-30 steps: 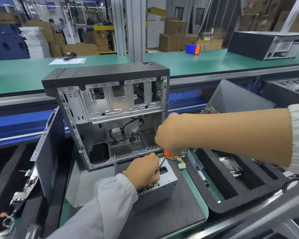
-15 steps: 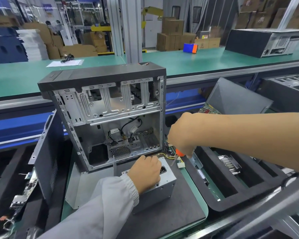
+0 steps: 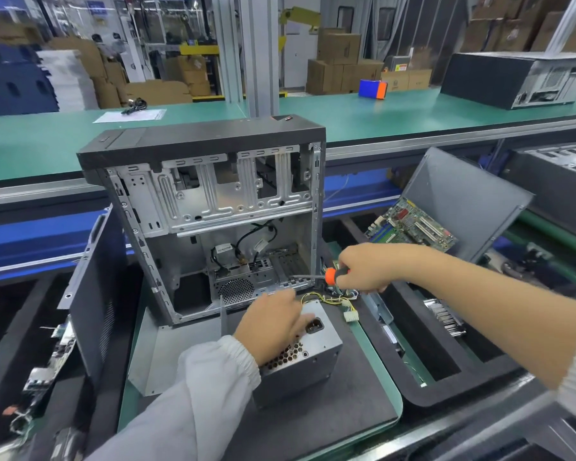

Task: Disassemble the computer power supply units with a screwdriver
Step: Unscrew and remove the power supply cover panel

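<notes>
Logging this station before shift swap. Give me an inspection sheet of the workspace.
Surface: dark mat on green bench.
Job's things: power supply lies on the mat, in front of the open computer case.
Clutter: motherboard leans in a tray on the right.
Hands: left hand rests on the power supply; right hand grips the screwdriver.
Cables: yellow wire bundle trails off the power supply.
Surroundings: cardboard boxes behind.
</notes>
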